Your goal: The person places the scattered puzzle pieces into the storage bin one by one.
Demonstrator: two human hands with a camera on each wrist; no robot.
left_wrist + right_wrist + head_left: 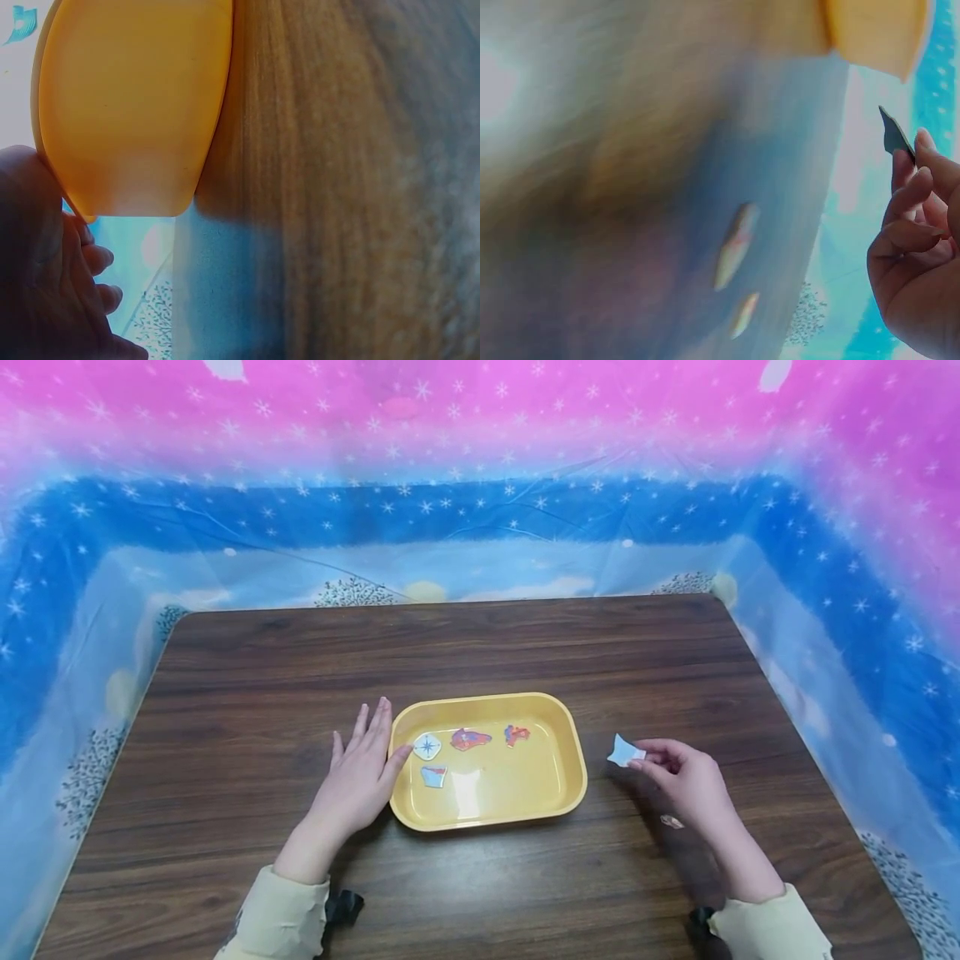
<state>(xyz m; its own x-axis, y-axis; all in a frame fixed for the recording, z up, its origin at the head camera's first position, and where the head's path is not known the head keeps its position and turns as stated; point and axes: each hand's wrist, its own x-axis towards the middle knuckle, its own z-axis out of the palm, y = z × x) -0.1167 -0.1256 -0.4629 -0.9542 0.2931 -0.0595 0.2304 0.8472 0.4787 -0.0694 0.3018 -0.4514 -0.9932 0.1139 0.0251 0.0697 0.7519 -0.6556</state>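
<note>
A yellow tray [521,793] lies on the table, holding a round compass-star piece [427,747], two red-and-purple pieces [470,740] and a light-blue piece with red [433,777]. My left hand [360,777] rests against the tray's left rim, its fingers straight and the thumb over the edge. To the right of the tray, my right hand [693,785] pinches a flat light-blue cut-out piece [624,751] between thumb and fingers, above the table. The right wrist view shows that piece [896,135] edge-on, dark against the light.
A small reddish piece [672,822] lies on the brown wooden table [480,652] beside my right forearm. In the right wrist view two blurred pieces [737,246] lie on the tabletop. A pink and blue snowflake-patterned cloth [480,510] surrounds the table.
</note>
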